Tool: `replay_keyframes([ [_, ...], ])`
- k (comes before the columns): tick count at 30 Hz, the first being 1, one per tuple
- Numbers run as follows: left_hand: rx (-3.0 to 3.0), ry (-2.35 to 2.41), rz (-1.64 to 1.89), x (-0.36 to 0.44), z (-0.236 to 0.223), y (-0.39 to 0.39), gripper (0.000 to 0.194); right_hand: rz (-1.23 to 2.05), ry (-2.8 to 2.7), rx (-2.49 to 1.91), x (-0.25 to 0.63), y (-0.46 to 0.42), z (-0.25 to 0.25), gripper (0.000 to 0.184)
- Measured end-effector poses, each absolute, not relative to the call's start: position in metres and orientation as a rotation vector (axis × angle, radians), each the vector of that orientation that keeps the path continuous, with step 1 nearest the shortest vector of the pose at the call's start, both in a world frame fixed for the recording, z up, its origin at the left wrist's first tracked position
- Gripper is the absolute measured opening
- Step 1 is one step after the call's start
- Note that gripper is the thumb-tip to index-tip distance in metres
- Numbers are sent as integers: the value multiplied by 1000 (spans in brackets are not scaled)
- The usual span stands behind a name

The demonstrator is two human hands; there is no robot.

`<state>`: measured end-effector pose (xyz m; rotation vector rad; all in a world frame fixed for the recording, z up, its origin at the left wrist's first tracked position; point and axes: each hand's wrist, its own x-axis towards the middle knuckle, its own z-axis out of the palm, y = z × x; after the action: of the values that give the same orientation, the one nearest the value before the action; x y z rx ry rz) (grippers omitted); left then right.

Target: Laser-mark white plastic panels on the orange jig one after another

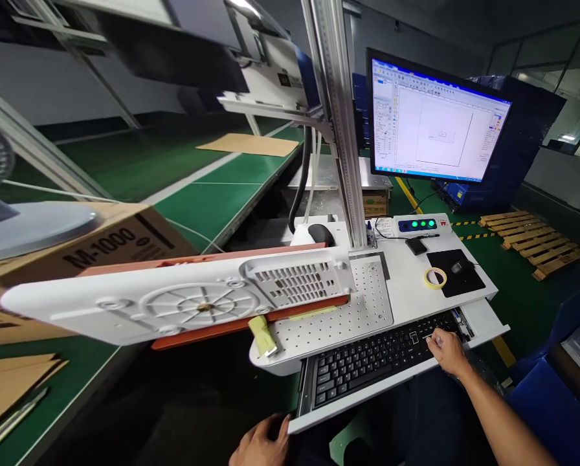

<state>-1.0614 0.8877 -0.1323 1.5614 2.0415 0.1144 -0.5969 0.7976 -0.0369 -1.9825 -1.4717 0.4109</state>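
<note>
My right hand (448,353) is over the right end of the black keyboard (377,356), its fingers curled in and a fingertip touching or just above the keys. The keyboard lies in a pulled-out white drawer (368,396). Beside the drawer's front left corner is my left hand (261,446), fingers bent; the lower part is cut off and what it may hold is hidden. A long white plastic panel (125,310) with a round spoked grille and slots rests tilted on an orange-red support (197,333) above the perforated metal plate (368,291). A yellow-green piece (262,334) sits at the plate's front.
A monitor (440,123) shows a drawing program. On the white table are a tape roll (435,278), a mouse (461,266) and a box with green-lit buttons (422,224). A metal column (341,129) rises behind. Left is a carton (125,239); right, a wooden pallet (533,239).
</note>
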Motion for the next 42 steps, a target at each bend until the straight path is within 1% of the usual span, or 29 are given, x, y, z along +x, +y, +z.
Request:
replay_keyframes([
  [4,1604,2044,158,-1061,-137,891,71,395,-1485,-2002,-596,800,-33,43],
  [8,1627,2012,208,-1055,-131,889,71,382,-1521,-2025,-594,802,-25,50],
  [12,1633,1978,356,-1050,-121,888,57,380,-1562,-2044,-593,806,-15,59],
  [17,1566,2010,479,-1055,-132,889,44,353,-1554,-2149,-598,811,-1,66],
  [21,1523,1991,568,-1058,-142,887,41,483,-1541,-2195,-622,811,27,69],
  [26,1379,1935,688,-1062,-145,896,30,659,-1545,-1971,-665,833,79,70],
  [28,1265,1918,757,-1070,-143,904,29,693,-1534,-1902,-680,852,98,69],
  [32,1061,1941,1002,-1105,-125,935,34,713,-1533,-1755,-701,899,125,66],
  [35,1017,1937,1238,-1140,-92,977,41,675,-1521,-1666,-712,941,134,65],
  [37,1030,1900,1390,-1164,-64,1013,50,599,-1473,-1652,-719,970,134,70],
  [39,1052,1847,1513,-1185,-34,1053,63,552,-1414,-1638,-727,998,129,77],
  [40,1057,1814,1563,-1195,-19,1073,73,546,-1395,-1626,-731,1010,126,81],
  [42,1074,1736,1658,-1211,7,1109,99,543,-1388,-1614,-737,1031,118,90],
])
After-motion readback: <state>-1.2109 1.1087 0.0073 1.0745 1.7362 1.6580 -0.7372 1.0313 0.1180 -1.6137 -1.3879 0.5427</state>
